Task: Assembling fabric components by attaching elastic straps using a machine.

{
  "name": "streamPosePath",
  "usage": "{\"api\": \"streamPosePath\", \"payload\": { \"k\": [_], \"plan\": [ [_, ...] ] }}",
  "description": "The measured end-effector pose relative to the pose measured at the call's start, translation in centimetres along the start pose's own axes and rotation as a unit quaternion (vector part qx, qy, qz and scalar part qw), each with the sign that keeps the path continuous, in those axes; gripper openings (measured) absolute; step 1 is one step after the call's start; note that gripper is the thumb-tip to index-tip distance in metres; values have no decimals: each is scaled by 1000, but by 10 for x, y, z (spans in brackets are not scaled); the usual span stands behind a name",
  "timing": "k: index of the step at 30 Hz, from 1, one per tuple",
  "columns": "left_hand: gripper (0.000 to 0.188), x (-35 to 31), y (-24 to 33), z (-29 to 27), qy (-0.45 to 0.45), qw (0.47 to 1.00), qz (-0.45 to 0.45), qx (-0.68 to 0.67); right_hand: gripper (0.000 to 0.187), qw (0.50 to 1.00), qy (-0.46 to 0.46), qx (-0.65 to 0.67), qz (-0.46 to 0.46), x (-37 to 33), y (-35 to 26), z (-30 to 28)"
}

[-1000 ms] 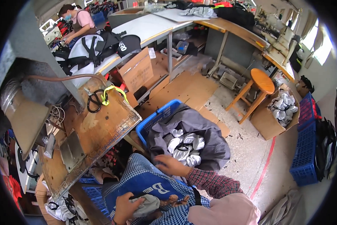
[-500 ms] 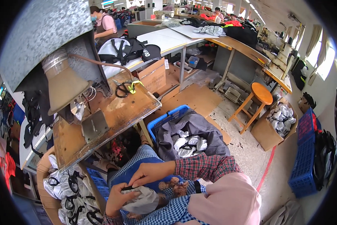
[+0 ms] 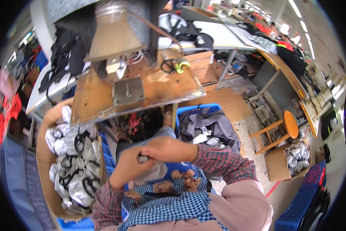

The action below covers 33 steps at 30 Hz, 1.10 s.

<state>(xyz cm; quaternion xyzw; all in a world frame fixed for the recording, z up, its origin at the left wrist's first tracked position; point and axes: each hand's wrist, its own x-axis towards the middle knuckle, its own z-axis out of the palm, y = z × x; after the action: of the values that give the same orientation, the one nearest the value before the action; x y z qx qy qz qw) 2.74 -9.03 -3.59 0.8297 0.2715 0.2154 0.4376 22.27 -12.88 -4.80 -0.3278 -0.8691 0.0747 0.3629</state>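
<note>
Over my lap, both hands work close together on a light grey fabric piece [image 3: 154, 173]. My left hand [image 3: 131, 164] is closed around it, with the thumb near its upper end. My right hand [image 3: 168, 148] comes in from the right, its bent fingers meeting the left hand at the top of the cloth. A small grey bit shows between the hands; the rest of the gripped edge is hidden. Beneath lies a blue checked apron [image 3: 167, 208] with brown ruffled trim.
Left of my lap, a cardboard box [image 3: 44, 165] holds silvery cloth pieces with black loops. Ahead stands a worn wooden worktable [image 3: 92, 102] with a lamp-like hood [image 3: 113, 36] and scissors [image 3: 168, 65]. A blue basket [image 3: 198, 109] with grey cloth and an orange stool [image 3: 290, 124] are to the right.
My view has swung left, so the table and boxes sit further right. The hands have drawn up and closer together, and the black edge seen before on the cloth is now covered.
</note>
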Motion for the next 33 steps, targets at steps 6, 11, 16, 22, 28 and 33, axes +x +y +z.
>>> {"api": "streamPosePath", "payload": {
  "k": [6,11,16,22,28,33],
  "plan": [
    [28,38,-10,-36,-26,998,24,49,18,998,19,-48,-43,21,22,-23],
    [30,63,-1,-63,-75,995,17,59,15,998,14,-46,-34,44,40,-39],
    [28,73,-4,-86,-70,997,-17,-5,12,997,60,-43,37,55,52,-35],
    [34,88,-27,-96,-45,985,-92,-140,10,984,132,37,111,63,73,-16],
    [42,109,-51,-109,-24,962,-131,-240,10,976,149,48,151,78,91,-14],
    [38,127,-67,-115,36,945,-167,-280,9,971,170,51,161,89,110,-7]
  ]
}}
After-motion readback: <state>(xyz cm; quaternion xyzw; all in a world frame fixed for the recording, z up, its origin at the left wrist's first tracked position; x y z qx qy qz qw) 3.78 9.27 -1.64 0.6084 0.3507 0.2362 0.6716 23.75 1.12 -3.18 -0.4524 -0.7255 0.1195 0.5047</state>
